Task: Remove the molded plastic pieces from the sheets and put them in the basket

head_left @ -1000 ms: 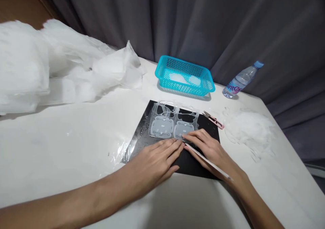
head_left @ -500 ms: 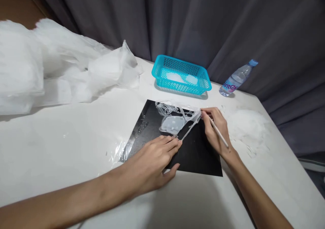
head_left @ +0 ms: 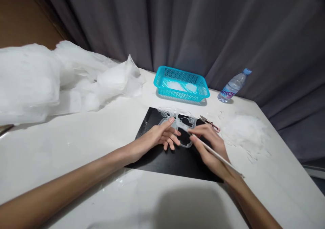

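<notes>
My right hand [head_left: 212, 147] is closed round a thin white stick-like tool [head_left: 220, 158], its tip near the white translucent cut-out piece [head_left: 186, 124]. That piece has several curved openings and lies on a black mat [head_left: 162, 163]. My left hand [head_left: 165, 134] is over the piece's left part, thumb up and fingers apart, with nothing visible in it. Whether the left fingers touch the piece I cannot tell. Small scissors [head_left: 212, 123] with pinkish handles lie at the mat's far right edge, just beyond my right hand.
A blue perforated basket [head_left: 181, 95] holding white pieces stands behind the mat. To its right is a water bottle [head_left: 230, 90]. White fluffy scraps [head_left: 248, 131] lie at the right, and a large heap of white sheeting [head_left: 76, 83] at the left. A grey curtain [head_left: 177, 22] hangs behind the table.
My left hand has lifted off the mat and turned thumb up. My right hand has moved nearer me and left with the tool. The cut-out piece has shifted, and the scissors have come into sight.
</notes>
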Tool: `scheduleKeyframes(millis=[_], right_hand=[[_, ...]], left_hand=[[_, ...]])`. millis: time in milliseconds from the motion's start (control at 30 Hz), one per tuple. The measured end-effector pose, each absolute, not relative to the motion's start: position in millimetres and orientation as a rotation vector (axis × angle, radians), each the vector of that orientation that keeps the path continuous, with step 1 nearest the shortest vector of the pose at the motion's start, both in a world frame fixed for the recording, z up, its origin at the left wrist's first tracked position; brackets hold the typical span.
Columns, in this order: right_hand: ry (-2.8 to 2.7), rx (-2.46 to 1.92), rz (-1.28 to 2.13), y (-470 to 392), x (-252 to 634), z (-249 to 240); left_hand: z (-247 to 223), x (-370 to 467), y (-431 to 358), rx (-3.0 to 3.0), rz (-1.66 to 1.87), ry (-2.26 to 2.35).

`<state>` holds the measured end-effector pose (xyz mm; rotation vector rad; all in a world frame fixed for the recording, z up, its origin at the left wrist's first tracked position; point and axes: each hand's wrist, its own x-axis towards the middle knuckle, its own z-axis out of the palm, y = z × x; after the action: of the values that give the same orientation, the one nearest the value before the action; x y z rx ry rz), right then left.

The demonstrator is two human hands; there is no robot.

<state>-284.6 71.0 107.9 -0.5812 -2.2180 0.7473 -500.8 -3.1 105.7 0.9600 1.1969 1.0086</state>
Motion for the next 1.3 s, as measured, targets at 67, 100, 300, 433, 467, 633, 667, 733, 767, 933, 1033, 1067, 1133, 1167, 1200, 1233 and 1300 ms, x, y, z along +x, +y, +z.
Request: scheduleKeyframes(millis=[67,100,300,433,467,633,667,733,767,933,1033,1067,1133,1167,1200,1233,1300], right_hand=[[-2.32,-0.442,0.79,61,-285,107],[-2.363,-0.394,0.82,59,-284,108],[-2.182,-0.63,0.8,69,-266,117],[-2.067,-0.847,0.749,75,-268,109],[-2.097,-0.882,0.806,74,-271,106],[-2.168,-0.955,1.191,66,-282,99],[-2.145,-0.942,1.227,65,-283,100],[-2.114,-0.925,1.229,64,-285,102],[-2.119,-0.927,1.184,64,-285,101],[-2.257,-0.973,0.761,70,-287,91],[-2.363,-0.928,0.851,80,-277,95],[-2.372,-0.911,0.908,84,-273,99],[-2.321,-0.921,0.96,90,-265,108],[-2.272,-0.938,0.956,92,-263,111],[-2.228,-0.949,0.944,93,-264,113],[-2.206,-0.944,0.934,92,-266,113],[-2.243,-0.905,0.962,89,-275,109]], left_hand=[[106,-499,1,0.871,1.021,1.163],[107,-498,1,0.879,1.036,1.175],[104,-496,-8,0.839,1.066,1.146],[102,-494,-11,0.696,1.166,1.08],[102,-493,-11,0.672,1.19,1.067],[101,-490,-8,0.61,1.253,1.003],[101,-489,-8,0.597,1.263,0.995],[102,-486,-8,0.559,1.271,0.98],[103,-484,-9,0.523,1.266,0.978],[113,-477,-16,0.356,1.221,0.982],[115,-484,-17,0.553,1.105,0.973],[114,-487,-17,0.651,1.052,0.991],[111,-493,-15,0.843,0.96,1.056],[110,-495,-14,0.927,0.927,1.09],[108,-496,-14,0.999,0.901,1.121],[106,-496,-14,1.054,0.88,1.145],[102,-493,-15,1.12,0.85,1.176]])
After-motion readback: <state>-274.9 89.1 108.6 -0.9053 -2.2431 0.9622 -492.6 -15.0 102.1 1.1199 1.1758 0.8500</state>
